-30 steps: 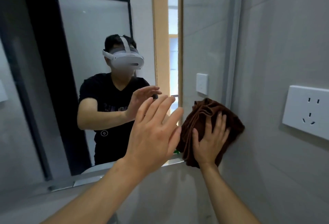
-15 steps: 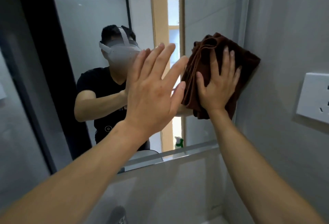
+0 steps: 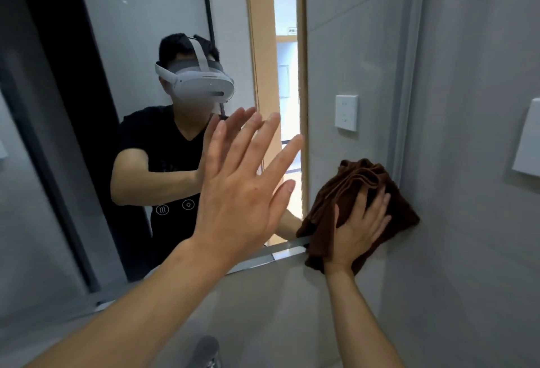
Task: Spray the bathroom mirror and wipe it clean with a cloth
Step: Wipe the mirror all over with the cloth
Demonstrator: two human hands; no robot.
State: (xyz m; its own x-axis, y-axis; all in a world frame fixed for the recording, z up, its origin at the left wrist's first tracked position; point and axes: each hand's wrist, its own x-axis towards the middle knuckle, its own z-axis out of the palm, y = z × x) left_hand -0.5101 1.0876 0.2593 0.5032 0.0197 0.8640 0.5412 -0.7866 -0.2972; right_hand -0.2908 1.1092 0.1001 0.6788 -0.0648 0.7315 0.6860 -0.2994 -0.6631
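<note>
Head view: the right hand presses a bunched brown cloth flat-fingered against the mirror at its lower right corner. Left of the cloth, the left hand is raised with fingers spread, holding nothing; contact with the glass unclear

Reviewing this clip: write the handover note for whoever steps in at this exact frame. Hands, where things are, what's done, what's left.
Left hand: open, fingers spread, raised flat at the mirror; contact with the glass cannot be told.
Right hand: fingers straight, pressing the brown cloth on the mirror's lower right corner, by its bottom edge.
Spray bottle: not in view.
Done: wiping under way; whether the glass was sprayed cannot be told.
Left: wipe the rest of the mirror, probably leftward from this corner.
</note>
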